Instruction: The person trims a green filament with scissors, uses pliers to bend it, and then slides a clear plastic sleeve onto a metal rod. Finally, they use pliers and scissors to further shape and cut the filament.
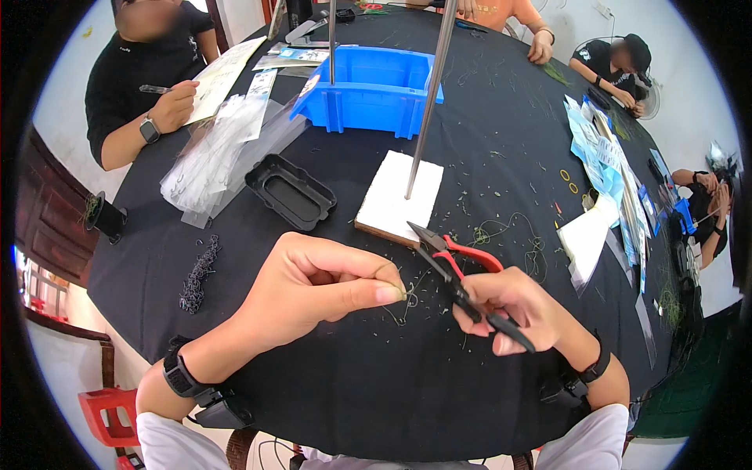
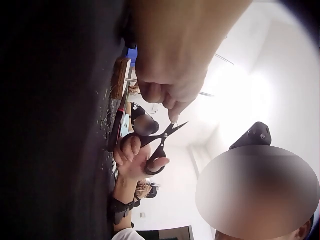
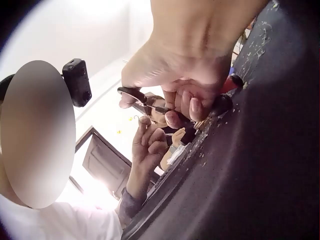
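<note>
My left hand point(image 1: 313, 294) pinches a small hook point(image 3: 136, 118) with thin green line point(image 1: 409, 298) between thumb and fingertips, above the black-covered table. My right hand point(image 1: 509, 309) holds black scissors point(image 2: 165, 136), its fingers and thumb in the handle loops. In the left wrist view, the scissor blades are parted right at the left fingertips. Pliers with red handles point(image 1: 479, 257) lie on the table just beyond the scissors, which overlap them in the head view. Loose green line point(image 1: 501, 229) and tiny clippings are scattered past the pliers.
A white block point(image 1: 392, 192) with a metal rod stands ahead, before a blue bin point(image 1: 360, 117). Left of it are a black tray point(image 1: 290, 192), clear plastic bags point(image 1: 211, 157) and a clump of dark hooks point(image 1: 201, 274). Packets point(image 1: 607, 172) lie right; several people sit around.
</note>
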`<state>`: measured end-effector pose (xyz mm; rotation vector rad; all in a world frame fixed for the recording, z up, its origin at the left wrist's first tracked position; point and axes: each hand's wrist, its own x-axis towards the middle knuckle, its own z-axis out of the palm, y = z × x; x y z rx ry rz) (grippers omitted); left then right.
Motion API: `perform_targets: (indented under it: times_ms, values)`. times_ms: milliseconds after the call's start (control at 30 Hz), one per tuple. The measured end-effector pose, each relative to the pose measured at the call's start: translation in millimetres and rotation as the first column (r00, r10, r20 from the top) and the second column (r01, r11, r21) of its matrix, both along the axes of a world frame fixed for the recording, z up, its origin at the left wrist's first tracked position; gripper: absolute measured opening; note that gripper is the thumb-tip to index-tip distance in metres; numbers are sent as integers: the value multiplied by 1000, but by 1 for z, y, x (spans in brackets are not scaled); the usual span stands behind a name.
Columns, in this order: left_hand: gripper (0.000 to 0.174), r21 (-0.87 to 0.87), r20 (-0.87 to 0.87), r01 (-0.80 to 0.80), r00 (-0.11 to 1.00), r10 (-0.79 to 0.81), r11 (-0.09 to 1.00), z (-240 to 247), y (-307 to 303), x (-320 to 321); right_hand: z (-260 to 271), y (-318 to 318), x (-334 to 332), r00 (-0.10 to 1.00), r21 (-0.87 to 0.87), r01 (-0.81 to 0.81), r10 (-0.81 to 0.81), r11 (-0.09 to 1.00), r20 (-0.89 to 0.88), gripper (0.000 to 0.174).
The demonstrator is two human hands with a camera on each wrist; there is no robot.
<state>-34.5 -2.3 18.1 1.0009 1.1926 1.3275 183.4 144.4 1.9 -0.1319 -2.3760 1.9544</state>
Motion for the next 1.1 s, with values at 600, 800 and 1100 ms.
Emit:
perform_targets:
  times_ms: [600, 800, 1100]
  values:
    - [15, 69, -13, -15, 1000, 16, 998, -2, 1, 1, 9, -6, -4, 997, 160, -24, 13, 987, 73, 30]
    - [16, 39, 17, -14, 1000, 13, 999, -5, 1, 2, 10, -12, -8, 999, 264, 15, -25, 964, 37, 29]
    - [14, 9, 68, 3, 998, -4, 1000, -6, 0, 2, 8, -12, -8, 998, 309, 47, -59, 950, 28, 23]
